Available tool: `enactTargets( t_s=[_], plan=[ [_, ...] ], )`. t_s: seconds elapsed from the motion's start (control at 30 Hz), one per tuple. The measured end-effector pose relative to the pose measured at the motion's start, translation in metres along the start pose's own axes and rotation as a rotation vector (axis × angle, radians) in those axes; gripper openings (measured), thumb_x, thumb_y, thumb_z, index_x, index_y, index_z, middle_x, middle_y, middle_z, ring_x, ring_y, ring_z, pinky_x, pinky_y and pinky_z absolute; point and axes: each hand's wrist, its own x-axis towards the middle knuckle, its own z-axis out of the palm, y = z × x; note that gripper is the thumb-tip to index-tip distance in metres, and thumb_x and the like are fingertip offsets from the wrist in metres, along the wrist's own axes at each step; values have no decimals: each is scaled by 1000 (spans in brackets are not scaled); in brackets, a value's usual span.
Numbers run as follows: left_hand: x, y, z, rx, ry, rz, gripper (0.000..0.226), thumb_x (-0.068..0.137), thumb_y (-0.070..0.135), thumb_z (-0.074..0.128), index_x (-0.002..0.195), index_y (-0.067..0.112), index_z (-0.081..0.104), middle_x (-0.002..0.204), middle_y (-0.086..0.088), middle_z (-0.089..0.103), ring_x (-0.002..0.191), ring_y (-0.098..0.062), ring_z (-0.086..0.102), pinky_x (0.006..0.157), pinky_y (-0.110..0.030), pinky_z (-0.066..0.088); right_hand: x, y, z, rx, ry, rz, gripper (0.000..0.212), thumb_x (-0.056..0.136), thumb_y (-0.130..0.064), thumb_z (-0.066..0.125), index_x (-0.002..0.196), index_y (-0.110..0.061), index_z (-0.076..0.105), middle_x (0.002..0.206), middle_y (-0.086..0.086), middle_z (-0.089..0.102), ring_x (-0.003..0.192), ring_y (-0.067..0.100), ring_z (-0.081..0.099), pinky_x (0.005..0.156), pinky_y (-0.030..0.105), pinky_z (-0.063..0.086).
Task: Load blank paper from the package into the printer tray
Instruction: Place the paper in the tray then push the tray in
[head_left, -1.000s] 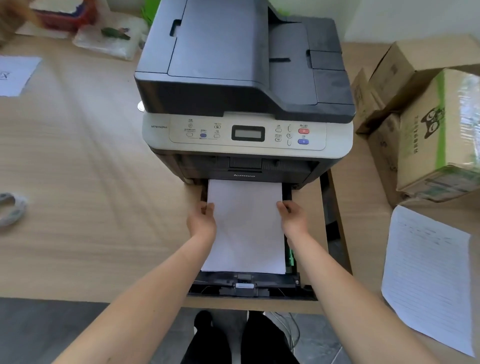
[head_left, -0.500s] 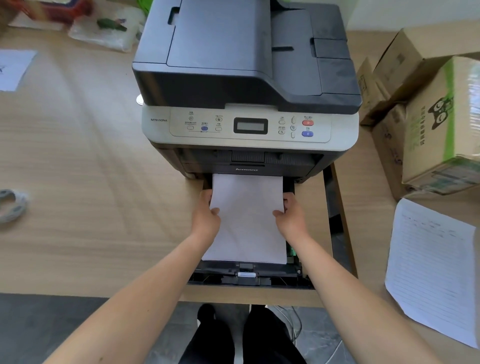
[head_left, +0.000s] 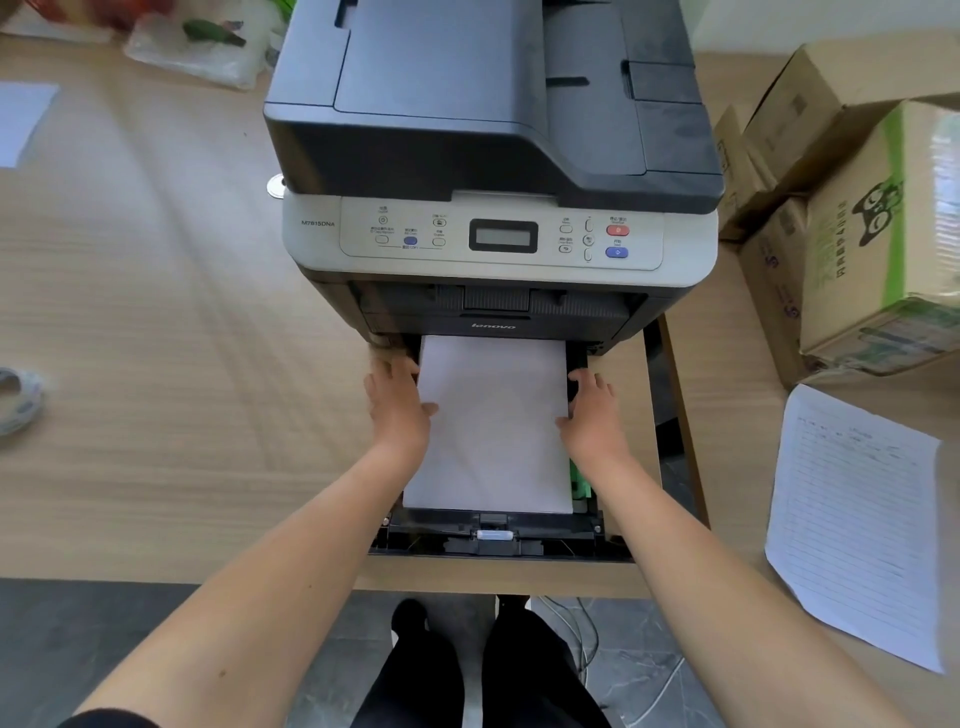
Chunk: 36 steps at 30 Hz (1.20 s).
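A stack of blank white paper (head_left: 493, 441) lies flat in the pulled-out black tray (head_left: 498, 540) at the bottom of the grey and black printer (head_left: 493, 156). Its far end reaches under the printer's front. My left hand (head_left: 397, 408) rests against the stack's left edge, thumb on top of the paper, fingers stretched forward along the tray's side. On the right edge my right hand (head_left: 592, 415) does the same with its fingers spread and the thumb touching the paper. No paper package is in view.
The printer stands on a wooden desk (head_left: 156, 338). Cardboard boxes (head_left: 857, 234) are stacked at the right, with a lined written sheet (head_left: 852, 519) in front of them. A tape roll (head_left: 18, 400) lies at the left edge. Below the desk I see my legs and cables on the floor.
Both hands have slid forward with the paper, pushing it lower and flatter into the tray. My fingers, curled around the stack's edges before, have spread out beside it.
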Motion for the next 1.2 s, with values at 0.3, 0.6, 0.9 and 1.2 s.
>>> enactTargets(
  t_s=[0.3, 0.6, 0.9, 1.2],
  plan=[
    [-7, -14, -45, -107, -162, -143, 16, 88, 11, 63, 103, 5, 58, 96, -12, 62, 85, -26, 58, 60, -27, 43, -14, -2, -23, -26, 19, 32, 24, 92, -3, 48, 115, 2, 53, 121, 20, 52, 97, 31, 54, 81, 37, 47],
    [-20, -28, -59, -7, -390, -94, 7, 84, 4, 67, 89, 3, 72, 90, -10, 66, 88, -26, 63, 80, -32, 50, -33, 7, -41, 50, -225, 325, 32, 89, 1, 48, 117, 2, 63, 118, 19, 64, 99, 29, 59, 88, 36, 54],
    [-27, -41, -57, -91, -306, -105, 14, 75, 5, 76, 78, 15, 68, 70, 2, 62, 76, -18, 59, 54, -19, 39, -40, 9, -36, 166, -252, 405, 38, 90, -2, 43, 123, 2, 60, 113, 21, 64, 103, 34, 63, 94, 46, 54],
    [-33, -37, -47, -47, -189, -94, 21, 78, -5, 63, 80, 15, 63, 81, -4, 66, 80, -23, 61, 63, -25, 42, -50, -8, -34, 113, -225, 355, 33, 84, 2, 42, 108, 5, 63, 83, 14, 59, 73, 26, 58, 64, 30, 46]
  ],
)
